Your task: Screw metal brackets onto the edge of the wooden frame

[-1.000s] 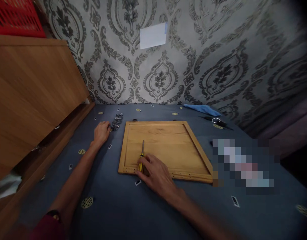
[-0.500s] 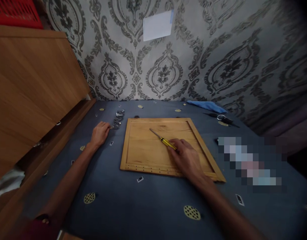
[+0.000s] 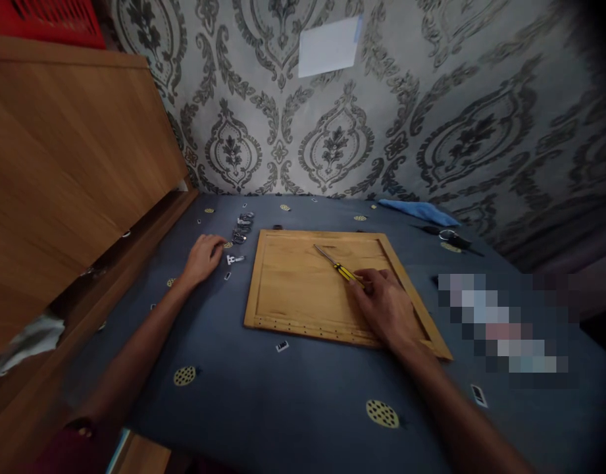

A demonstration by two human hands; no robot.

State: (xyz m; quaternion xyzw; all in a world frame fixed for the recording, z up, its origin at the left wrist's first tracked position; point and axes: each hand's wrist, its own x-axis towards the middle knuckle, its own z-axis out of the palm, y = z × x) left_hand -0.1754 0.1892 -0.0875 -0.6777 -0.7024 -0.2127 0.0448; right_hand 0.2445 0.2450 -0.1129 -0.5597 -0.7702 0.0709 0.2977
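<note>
My right hand [image 3: 384, 303] is closed around the yellow-and-black handle of a screwdriver [image 3: 343, 270]. The metal shaft points away to the upper left, above a framed wooden panel [image 3: 307, 283] with small holes along its near edge. To the left of the panel, my left hand [image 3: 204, 258] rests on the dark blue cloth, fingers bent and thumb apart, with nothing visible in it. Just right of its fingertips lies a single metal hinge [image 3: 235, 259]. Beyond that, several more hinges [image 3: 243, 225] sit in a row.
A wooden cabinet [image 3: 75, 158] stands along the left, with a red basket [image 3: 50, 21] on top. At the back right lie a blue cloth [image 3: 420, 210] and a dark object [image 3: 453, 238]. A blurred-out patch [image 3: 500, 322] covers something at right. Patterned wallpaper closes off the back.
One hinge now lies apart from the row, nearer to me, and my left hand's fingers have parted. The view has shifted slightly; my right hand still holds the screwdriver.
</note>
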